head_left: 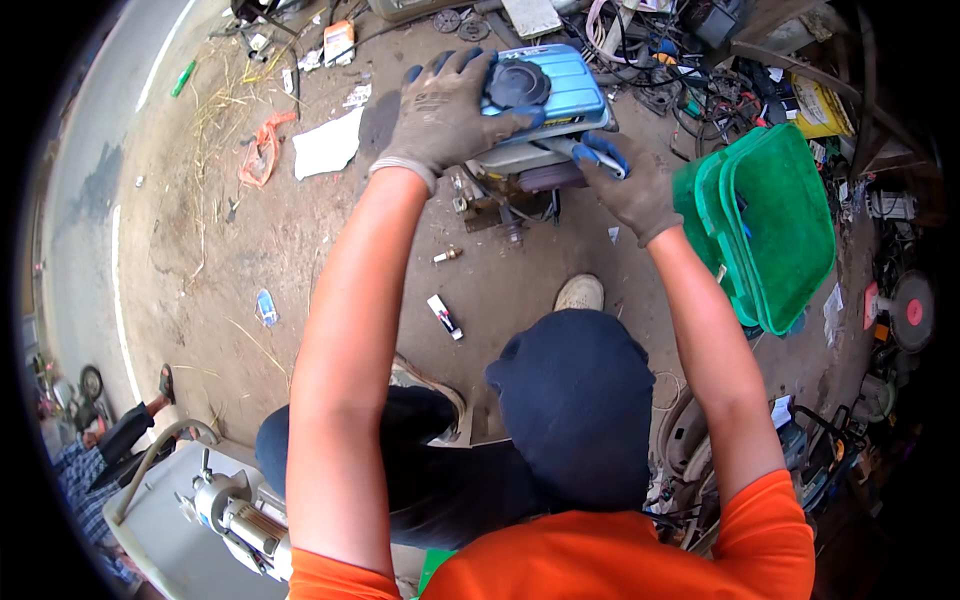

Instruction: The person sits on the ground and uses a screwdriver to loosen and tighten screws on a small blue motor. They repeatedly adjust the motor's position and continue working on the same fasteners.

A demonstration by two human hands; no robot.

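A small engine-driven machine with a blue fuel tank (568,82) and a round black cap (517,84) stands on the ground ahead. My left hand (437,115), in a grey glove with blue fingertips, lies spread against the tank's left side, its thumb across the front corner. At the right front of the machine, below the tank, the gloved fingers of my right hand (632,185) are curled round a pale part that I cannot make out. Nearer to me, a spark plug (447,255) and a small white, red and black box (445,317) lie on the ground.
A green plastic container (785,225) stands close to my right forearm. Tangled wires and scrap parts (700,110) crowd the far right. White paper (328,144) and an orange plastic bag (263,152) lie left of the machine. Someone (85,470) is at the lower left, near a road.
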